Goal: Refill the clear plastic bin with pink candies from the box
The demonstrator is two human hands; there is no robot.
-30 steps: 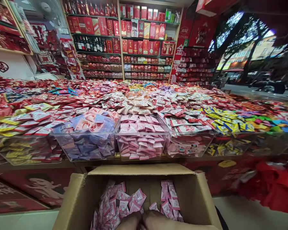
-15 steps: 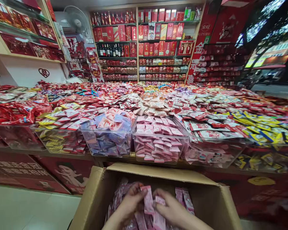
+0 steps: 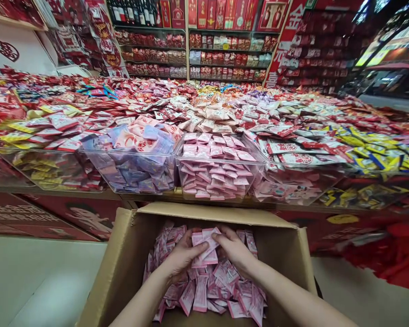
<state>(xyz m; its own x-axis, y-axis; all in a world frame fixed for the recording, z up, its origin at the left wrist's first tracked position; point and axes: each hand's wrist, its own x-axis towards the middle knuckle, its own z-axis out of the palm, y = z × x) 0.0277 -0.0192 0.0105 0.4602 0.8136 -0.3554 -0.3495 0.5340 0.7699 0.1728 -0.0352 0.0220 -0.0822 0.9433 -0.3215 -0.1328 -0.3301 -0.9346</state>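
Over an open cardboard box (image 3: 112,268), my left hand (image 3: 184,255) holds a few small pink packets (image 3: 204,247), its thumb pressed on top of them. My right hand (image 3: 234,247) grips the same overlapping packets from the other side, thumb on their upper right corner. Both hands are closed and near each other inside the box. Loose pink packets (image 3: 200,290) lie below and around them. Straight ahead, a clear bin (image 3: 218,181) on the counter holds stacked pink packets in rows.
Clear bins of purple packets (image 3: 136,168), red and white packets (image 3: 300,159) and yellow-blue packets (image 3: 378,150) flank the pink one. Shelves (image 3: 187,45) stand behind. Something red (image 3: 391,259) hangs at the lower right.
The view has tilted down, showing more of the box's inside. My hands, earlier on separate packets, now hold them together, overlapping.
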